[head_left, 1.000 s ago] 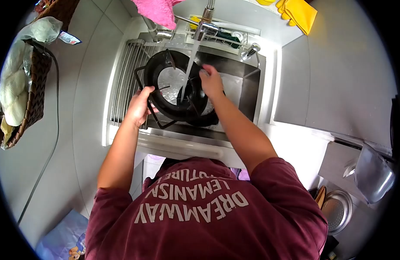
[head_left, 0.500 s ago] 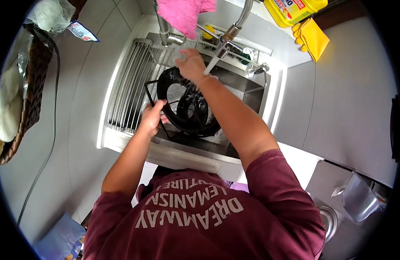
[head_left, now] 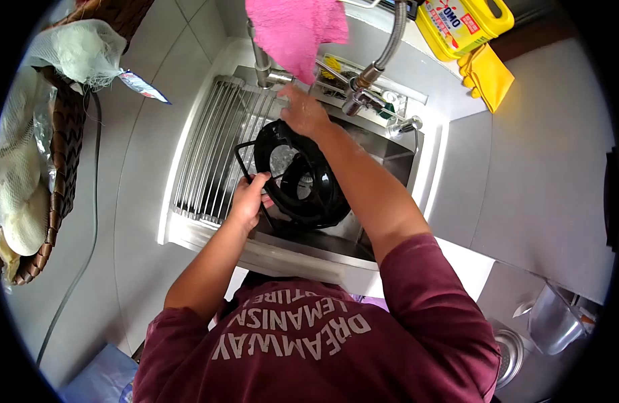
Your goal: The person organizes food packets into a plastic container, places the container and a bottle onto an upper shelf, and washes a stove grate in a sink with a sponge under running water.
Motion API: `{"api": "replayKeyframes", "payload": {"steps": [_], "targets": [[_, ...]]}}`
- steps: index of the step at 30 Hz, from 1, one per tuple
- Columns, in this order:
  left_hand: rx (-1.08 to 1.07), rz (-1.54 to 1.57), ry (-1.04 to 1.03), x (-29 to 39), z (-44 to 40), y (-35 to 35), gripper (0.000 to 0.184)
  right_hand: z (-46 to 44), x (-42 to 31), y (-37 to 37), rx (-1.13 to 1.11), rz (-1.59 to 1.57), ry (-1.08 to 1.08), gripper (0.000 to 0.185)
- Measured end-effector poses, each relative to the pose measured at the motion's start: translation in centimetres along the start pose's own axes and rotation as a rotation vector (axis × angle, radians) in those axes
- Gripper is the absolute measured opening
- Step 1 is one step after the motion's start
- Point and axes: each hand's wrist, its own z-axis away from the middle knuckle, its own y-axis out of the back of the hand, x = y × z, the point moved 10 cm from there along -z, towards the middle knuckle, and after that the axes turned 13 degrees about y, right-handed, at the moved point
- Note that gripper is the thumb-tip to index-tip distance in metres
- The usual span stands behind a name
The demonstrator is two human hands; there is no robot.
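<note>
A glossy black, ring-shaped stove grate (head_left: pixel 316 164) with bent wire arms is tilted over the steel sink. My left hand (head_left: pixel 249 200) is closed around a wire arm on its left side. Wet and slightly blurred, my right hand (head_left: pixel 304 113) is above the grate's far edge with thumb and fingers apart. It is close to the chrome tap fitting (head_left: pixel 278 76); whether they touch is unclear. The faucet spout (head_left: pixel 353 101) is just right of this hand, with no stream visible below it. My right forearm hides part of the grate's right side.
A roll-up drying rack (head_left: pixel 219 148) covers the sink's left part. A pink cloth (head_left: pixel 296 33) hangs behind it. At the back right are a yellow detergent bottle (head_left: pixel 460 27) and yellow gloves (head_left: pixel 487 77). A woven basket (head_left: pixel 64 148) stands on the left.
The running water from the faucet is no longer visible. My right hand has shifted slightly relative to the tap fittings. My left hand still holds the grate, and the view has tilted a little.
</note>
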Motion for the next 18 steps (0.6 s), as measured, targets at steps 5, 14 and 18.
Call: {"api": "replayKeyframes", "payload": {"steps": [5, 14, 18], "targets": [[0.028, 0.028, -0.026, 0.4, 1.5, -0.5, 0.047, 7.8, -1.3, 4.6, 0.024, -0.618, -0.155, 0.020], [0.051, -0.038, -0.053, 0.8, 2.4, -0.6, 0.049, 16.6, 2.3, 10.1, -0.333, 0.091, -0.203, 0.031], [0.035, -0.028, -0.079, 1.4, 3.3, -0.7, 0.051, 17.2, 0.3, 12.3, -0.054, -0.866, -0.235, 0.026]]}}
